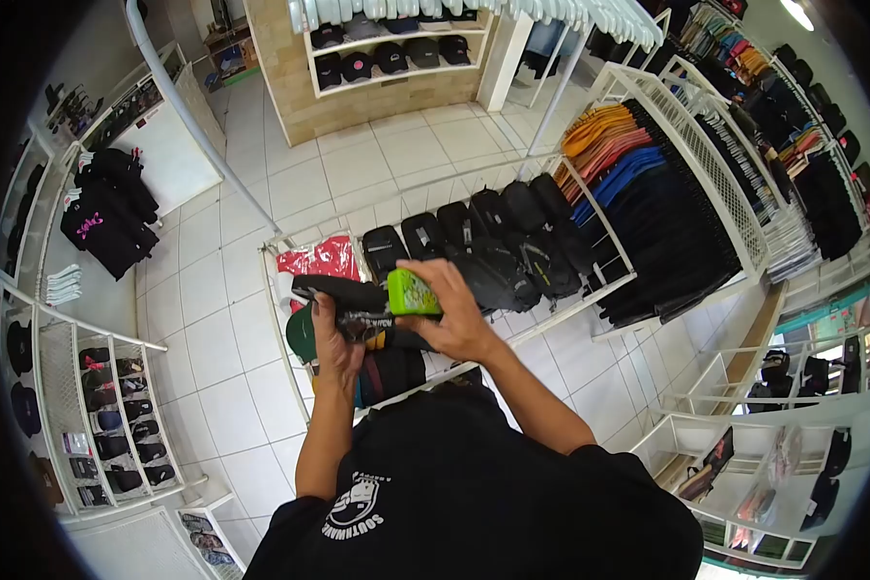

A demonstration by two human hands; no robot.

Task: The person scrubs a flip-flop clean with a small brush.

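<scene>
My left hand (336, 350) is closed with its thumb up along a long black item (342, 290), rounded at one end; its exact kind I cannot tell. In my right hand (456, 317) is a bright green printed container (413, 294), gripped between thumb and fingers and close against the black item's right end. Below, between the hands, some dark material with pale lettering (367, 319) shows. Both hands are over a low white-framed rack. A green cap (302, 333) lies just left of my left hand, and dark folded goods (393, 375) lie beneath.
Black bags (483, 217) stand in rows on the rack, beside a red and white plastic packet (319, 258). Hanging clothes (648, 203) fill a rack at right. Shelves of caps (126, 425) stand at left, with more caps (391, 58) at the back. White tile floor (213, 319) runs between them.
</scene>
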